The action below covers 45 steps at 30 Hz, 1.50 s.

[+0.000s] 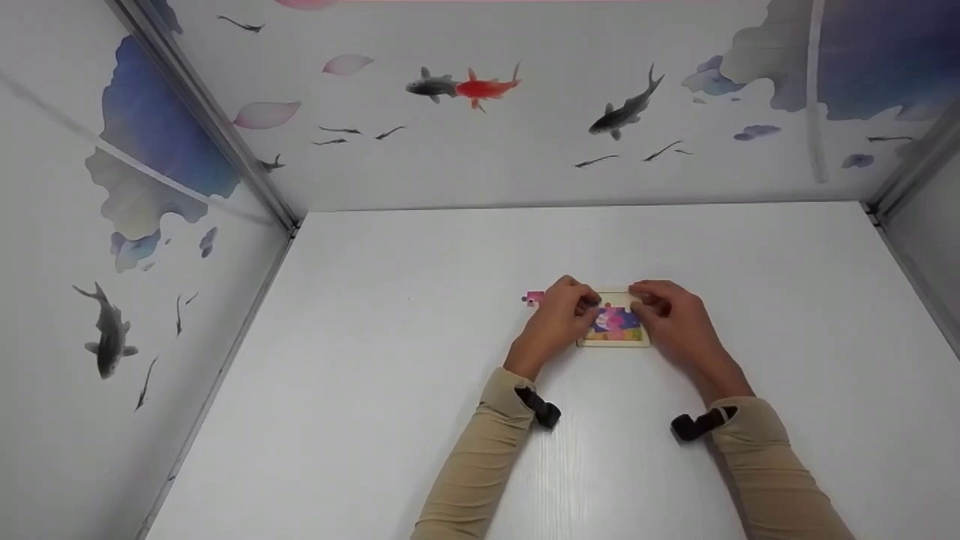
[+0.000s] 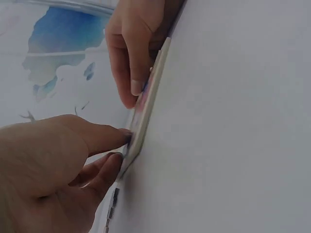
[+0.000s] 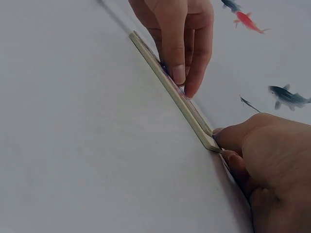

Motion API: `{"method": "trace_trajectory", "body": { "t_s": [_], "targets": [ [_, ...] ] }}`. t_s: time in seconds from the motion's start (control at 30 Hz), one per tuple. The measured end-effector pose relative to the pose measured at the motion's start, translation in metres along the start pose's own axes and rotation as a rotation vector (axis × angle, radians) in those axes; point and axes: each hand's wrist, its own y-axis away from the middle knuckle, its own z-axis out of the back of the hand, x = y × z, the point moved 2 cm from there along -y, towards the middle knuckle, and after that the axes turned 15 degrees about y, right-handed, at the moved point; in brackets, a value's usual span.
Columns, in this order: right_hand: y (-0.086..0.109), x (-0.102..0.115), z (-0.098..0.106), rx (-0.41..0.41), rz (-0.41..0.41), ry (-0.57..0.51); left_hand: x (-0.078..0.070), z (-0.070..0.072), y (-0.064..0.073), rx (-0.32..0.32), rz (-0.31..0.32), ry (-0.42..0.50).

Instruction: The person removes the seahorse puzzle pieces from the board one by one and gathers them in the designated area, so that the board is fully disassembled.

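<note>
A small jigsaw tray [image 1: 613,345] with a pale wooden rim lies flat on the table. Joined pieces [image 1: 619,321] in it show pink, purple and yellow. My left hand [image 1: 555,319] is over the tray's left part, thumb and forefinger pinching a dark puzzle piece [image 1: 592,300] at the upper left; the fingers hide much of it. At the opposite side, my right hand [image 1: 682,326] grips the tray's edge between thumb and fingers. The right wrist view shows the right thumb [image 3: 231,136] right at the tray's corner, with the left fingers [image 3: 178,73] reaching down onto the pieces.
A loose pink puzzle piece [image 1: 534,299] lies just left of the tray, partly behind the left hand. White panels painted with fish, petals and blue shapes stand along the table's back [image 1: 525,180] and sides. Small black cameras [image 1: 544,409] are strapped to both wrists.
</note>
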Motion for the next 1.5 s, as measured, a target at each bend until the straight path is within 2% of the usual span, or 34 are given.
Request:
{"method": "trace_trajectory", "body": {
  "t_s": [0.4, 0.67, 0.97, 1.3, 1.5],
  "targets": [
    [0.000, -0.003, 0.003, 0.002, 0.008, 0.011, 0.001, -0.008, 0.001, -0.017, 0.056, 0.007],
    [0.001, -0.001, 0.002, 0.019, -0.014, 0.006, -0.001, -0.009, 0.002, -0.029, 0.063, -0.003],
    [0.000, 0.001, 0.001, -0.011, 0.004, -0.018, -0.002, -0.009, 0.003, -0.030, 0.010, -0.020],
    [0.000, 0.000, -0.001, -0.013, 0.015, -0.010, -0.001, -0.001, 0.000, -0.065, -0.011, -0.161],
    [0.000, 0.003, -0.001, -0.005, 0.008, -0.018, 0.002, 0.004, 0.001, -0.074, -0.014, -0.179]
  ]
}}
